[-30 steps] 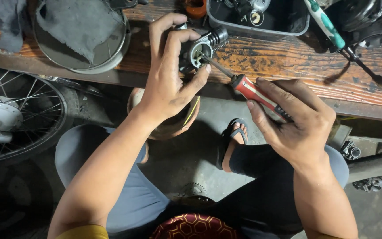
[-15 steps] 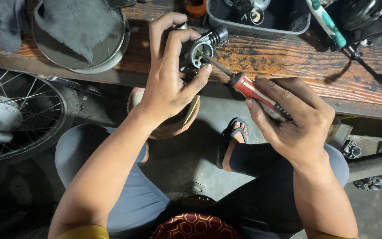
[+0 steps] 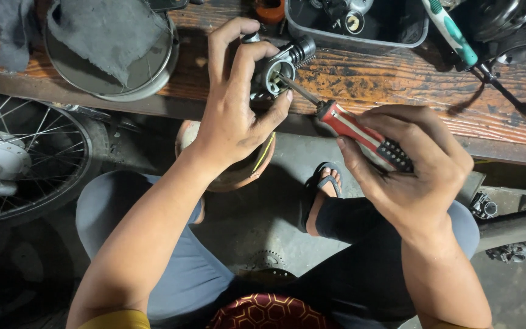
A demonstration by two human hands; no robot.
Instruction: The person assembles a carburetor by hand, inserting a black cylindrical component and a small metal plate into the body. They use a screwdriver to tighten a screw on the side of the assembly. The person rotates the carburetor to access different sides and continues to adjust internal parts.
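Observation:
My left hand (image 3: 234,106) grips a small grey metal engine part (image 3: 278,66), round-bodied with a black ribbed end, held above the near edge of a worn wooden bench (image 3: 397,85). My right hand (image 3: 406,167) is wrapped around the red, white and black handle of a screwdriver (image 3: 360,134). Its thin shaft runs up and left, and its tip sits inside the round opening of the part.
A round metal pan (image 3: 111,55) with a grey rag lies at the bench's left. A dark plastic tray (image 3: 360,24) of small parts stands behind. A green-handled screwdriver (image 3: 458,36) rests at the right. A spoked wheel (image 3: 13,158) is low left; my knees and a sandalled foot are below.
Both hands hold nearly the same pose. The screwdriver handle shows only a slight shift within my right hand, with its tip staying in the part.

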